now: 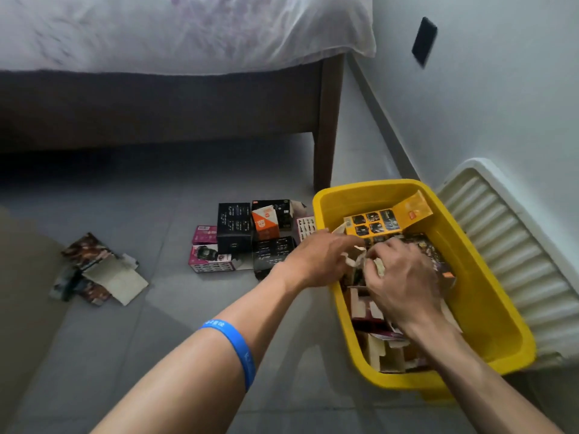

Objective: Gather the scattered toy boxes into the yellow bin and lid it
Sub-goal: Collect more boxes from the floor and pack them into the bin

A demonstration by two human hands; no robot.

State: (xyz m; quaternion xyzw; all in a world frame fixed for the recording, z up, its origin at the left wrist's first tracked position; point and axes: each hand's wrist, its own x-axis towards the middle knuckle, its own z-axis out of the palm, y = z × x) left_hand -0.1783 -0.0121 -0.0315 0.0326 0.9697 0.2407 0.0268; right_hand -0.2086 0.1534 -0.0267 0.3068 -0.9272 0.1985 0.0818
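Observation:
The yellow bin (488,308) stands on the floor at the right, partly filled with toy boxes, among them an orange box (383,220) with its flap up. Both hands are over the bin's left side. My left hand (316,258) and my right hand (404,280) pinch a crumpled pale cardboard piece (355,260) between them, just above the boxes inside. A cluster of black, pink and orange toy boxes (244,236) sits on the floor left of the bin. Flattened boxes (97,270) lie farther left. The white ribbed lid (513,252) leans against the wall behind the bin.
A bed with a dark wooden frame (324,126) and a pale sheet fills the top of the view, its leg close to the bin's far corner. A white wall runs along the right with a dark plate (424,40). The floor is grey tile.

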